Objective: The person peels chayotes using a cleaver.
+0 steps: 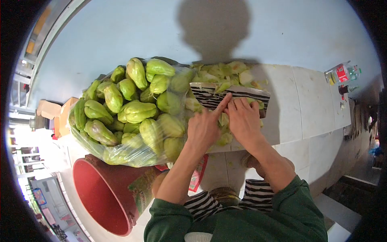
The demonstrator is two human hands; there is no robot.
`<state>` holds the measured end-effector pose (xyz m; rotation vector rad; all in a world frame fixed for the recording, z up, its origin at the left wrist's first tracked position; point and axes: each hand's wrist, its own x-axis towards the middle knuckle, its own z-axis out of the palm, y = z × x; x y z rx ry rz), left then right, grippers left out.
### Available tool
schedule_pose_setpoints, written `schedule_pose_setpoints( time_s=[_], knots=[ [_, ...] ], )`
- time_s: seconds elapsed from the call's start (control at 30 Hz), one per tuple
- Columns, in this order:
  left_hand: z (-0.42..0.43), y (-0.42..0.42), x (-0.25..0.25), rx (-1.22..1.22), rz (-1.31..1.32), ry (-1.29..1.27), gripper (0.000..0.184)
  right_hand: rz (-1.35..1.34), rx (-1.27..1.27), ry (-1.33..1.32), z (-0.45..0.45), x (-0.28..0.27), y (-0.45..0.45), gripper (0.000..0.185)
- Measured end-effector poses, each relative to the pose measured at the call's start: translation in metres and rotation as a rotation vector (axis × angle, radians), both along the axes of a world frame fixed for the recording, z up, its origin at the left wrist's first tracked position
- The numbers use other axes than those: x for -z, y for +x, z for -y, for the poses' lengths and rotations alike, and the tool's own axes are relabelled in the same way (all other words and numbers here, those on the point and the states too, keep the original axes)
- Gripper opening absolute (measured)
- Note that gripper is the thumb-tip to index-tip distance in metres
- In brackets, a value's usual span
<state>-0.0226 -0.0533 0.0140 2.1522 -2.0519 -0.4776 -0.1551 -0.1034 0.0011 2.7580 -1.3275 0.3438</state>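
Note:
My left hand (204, 126) reaches over the work surface. Its index finger stretches out to a flat, black-and-white striped piece (209, 98); the other fingers curl under, and their grip is hidden. Beside it, my right hand (244, 121) has its fingers bent together at the lower edge of the striped piece. What these fingers hold is out of sight. The stripes resemble my trousers, and I cannot tell whether they are a print or a reflection. Pale green chayote peelings and pieces (223, 72) lie behind and around the striped piece.
A clear plastic bag (133, 159) full of whole green chayotes (139, 111) stands left of my hands. Below it, a red bucket (100, 193) lies tipped on its side. Bottles (342, 74) stand at the far right of the tiled ledge (318, 101). A blue wall (133, 32) rises behind.

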Motion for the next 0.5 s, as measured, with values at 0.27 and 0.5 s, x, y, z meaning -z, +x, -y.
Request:
schedule_pose_setpoints(
  time_s=[0.27,0.5],
  knots=[
    [0.001,0.001,0.008,-0.013,0.021,-0.018,0.108,0.033,-0.007,0.004,0.002,0.0,-0.001,0.026],
    [0.003,0.011,0.001,0.092,-0.106,0.004,0.102,-0.013,-0.02,0.039,0.002,-0.009,-0.007,0.024]
  ],
)
